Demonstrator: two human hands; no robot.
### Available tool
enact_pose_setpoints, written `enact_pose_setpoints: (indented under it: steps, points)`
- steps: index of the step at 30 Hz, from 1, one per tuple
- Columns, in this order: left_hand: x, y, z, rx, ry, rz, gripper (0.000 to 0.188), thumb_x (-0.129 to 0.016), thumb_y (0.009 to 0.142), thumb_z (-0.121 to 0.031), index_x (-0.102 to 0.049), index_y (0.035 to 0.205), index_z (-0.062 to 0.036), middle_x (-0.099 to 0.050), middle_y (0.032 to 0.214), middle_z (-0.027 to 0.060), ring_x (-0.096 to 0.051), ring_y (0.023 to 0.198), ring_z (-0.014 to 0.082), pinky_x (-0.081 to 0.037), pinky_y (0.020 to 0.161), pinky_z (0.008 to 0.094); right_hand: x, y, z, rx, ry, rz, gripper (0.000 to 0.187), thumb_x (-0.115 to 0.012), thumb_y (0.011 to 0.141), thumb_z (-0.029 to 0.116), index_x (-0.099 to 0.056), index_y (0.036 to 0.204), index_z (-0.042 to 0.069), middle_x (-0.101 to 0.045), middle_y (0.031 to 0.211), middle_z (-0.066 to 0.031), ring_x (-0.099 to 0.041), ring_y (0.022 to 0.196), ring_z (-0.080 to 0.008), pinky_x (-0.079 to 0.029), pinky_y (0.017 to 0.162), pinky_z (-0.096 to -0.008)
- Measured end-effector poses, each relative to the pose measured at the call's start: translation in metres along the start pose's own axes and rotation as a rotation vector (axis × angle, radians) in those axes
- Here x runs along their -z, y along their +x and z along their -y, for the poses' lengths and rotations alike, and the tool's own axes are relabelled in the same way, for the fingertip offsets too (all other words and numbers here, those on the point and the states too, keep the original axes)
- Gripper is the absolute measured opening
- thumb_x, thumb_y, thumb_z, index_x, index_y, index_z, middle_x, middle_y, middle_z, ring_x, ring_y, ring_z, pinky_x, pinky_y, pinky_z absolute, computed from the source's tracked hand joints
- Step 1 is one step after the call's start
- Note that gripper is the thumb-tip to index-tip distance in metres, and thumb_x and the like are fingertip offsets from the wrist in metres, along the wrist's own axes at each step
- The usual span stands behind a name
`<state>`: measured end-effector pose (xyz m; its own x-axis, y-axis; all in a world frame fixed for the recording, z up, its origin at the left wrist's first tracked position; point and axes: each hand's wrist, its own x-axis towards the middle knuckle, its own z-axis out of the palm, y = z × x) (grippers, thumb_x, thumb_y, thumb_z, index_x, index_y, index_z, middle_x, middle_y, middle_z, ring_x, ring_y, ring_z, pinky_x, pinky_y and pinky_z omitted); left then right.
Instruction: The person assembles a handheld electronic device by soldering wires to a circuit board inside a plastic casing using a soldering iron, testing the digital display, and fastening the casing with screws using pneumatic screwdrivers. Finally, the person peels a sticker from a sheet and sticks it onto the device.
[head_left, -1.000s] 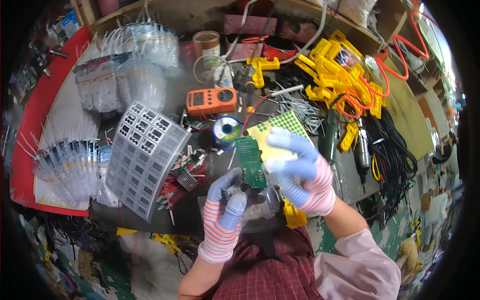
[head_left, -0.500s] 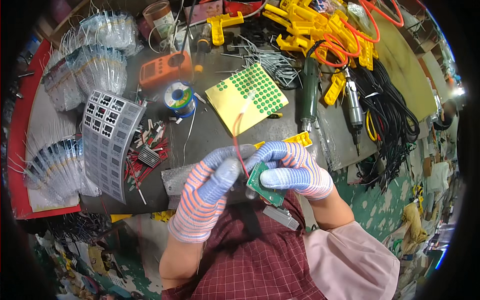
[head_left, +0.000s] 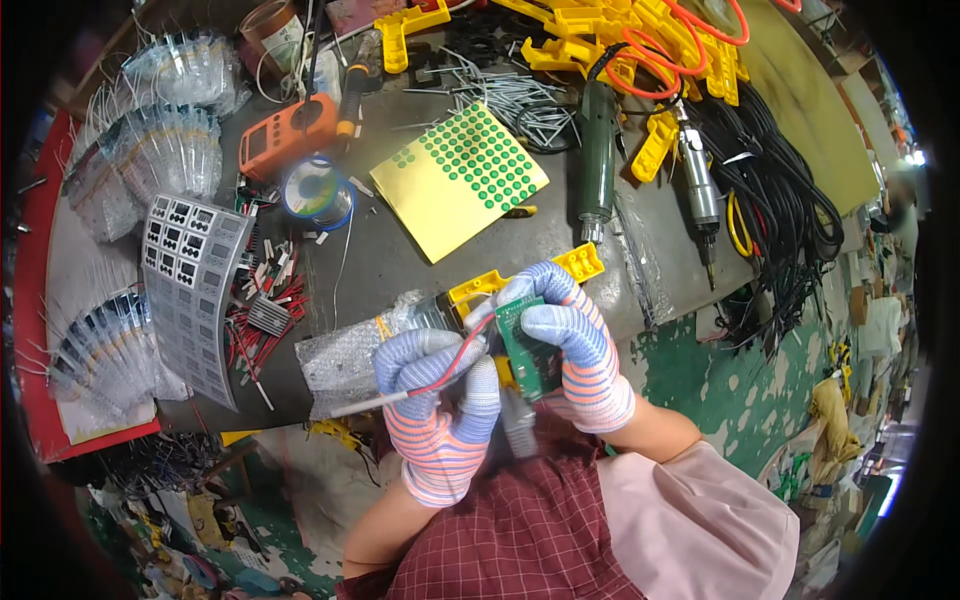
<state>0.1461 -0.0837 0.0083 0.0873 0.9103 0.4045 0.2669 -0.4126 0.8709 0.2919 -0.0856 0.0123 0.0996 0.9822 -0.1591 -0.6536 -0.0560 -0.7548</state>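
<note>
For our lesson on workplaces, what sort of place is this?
Probably an electronics assembly workshop: the right hand holds a green circuit board, and a spool and an orange meter sit on the dark bench.

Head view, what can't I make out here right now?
All in the head view:
- Green circuit board: right hand covers part.
- Yellow plastic beyond: whether it's one piece, hidden by that hand.
- Grey part below the board: blurred.
- Yellow pile: cut off by top edge.
</note>
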Motion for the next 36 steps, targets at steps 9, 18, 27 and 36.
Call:
enact_pose_setpoints:
  steps: [9,18,27,36]
  points:
    - [0.035,0.003,0.002,0.177,-0.024,0.396,0.018,-0.077,0.084,-0.009,-0.070,0.099,-0.0052,-0.066,0.095,0.0120,-0.063,0.085,0.0247,-0.051,0.081,0.0359,0.004,-0.004,0.037,-0.221,-0.239,0.118,0.027,-0.074,0.088,0.009,-0.065,0.113,0.003,-0.070,0.093,-0.0047,-0.063,0.072,-0.0086,-0.050,0.061,-0.0256]
    - [0.058,0.044,-0.012,-0.416,0.610,0.492,0.022,-0.071,0.079,-0.008,-0.068,0.101,-0.0103,-0.065,0.094,0.0085,-0.060,0.091,0.0323,-0.047,0.087,0.0490,0.017,-0.003,0.054,-0.002,-0.680,0.166,0.023,-0.079,0.086,0.014,-0.073,0.107,0.005,-0.073,0.091,-0.0014,-0.063,0.079,-0.0043,-0.053,0.071,-0.0245]
    - [0.047,0.022,-0.008,0.528,0.136,0.576,0.009,-0.076,0.082,-0.009,-0.070,0.090,-0.0098,-0.068,0.080,0.0090,-0.065,0.075,0.0280,-0.050,0.069,0.0414,0.031,-0.037,0.035,0.750,-1.404,0.438,0.021,-0.071,0.081,0.013,-0.071,0.101,0.006,-0.072,0.092,-0.0117,-0.070,0.070,-0.0299,-0.057,0.059,-0.0387]
    - [0.042,0.037,0.037,-0.253,0.698,0.515,0.059,-0.075,0.084,-0.034,-0.058,0.134,-0.0090,-0.058,0.132,0.0138,-0.053,0.124,0.0364,-0.041,0.106,0.0463,0.058,-0.025,0.070,0.467,-1.197,0.037,0.019,-0.078,0.080,-0.001,-0.070,0.097,0.004,-0.075,0.090,-0.0102,-0.074,0.077,-0.0225,-0.058,0.069,-0.0300]
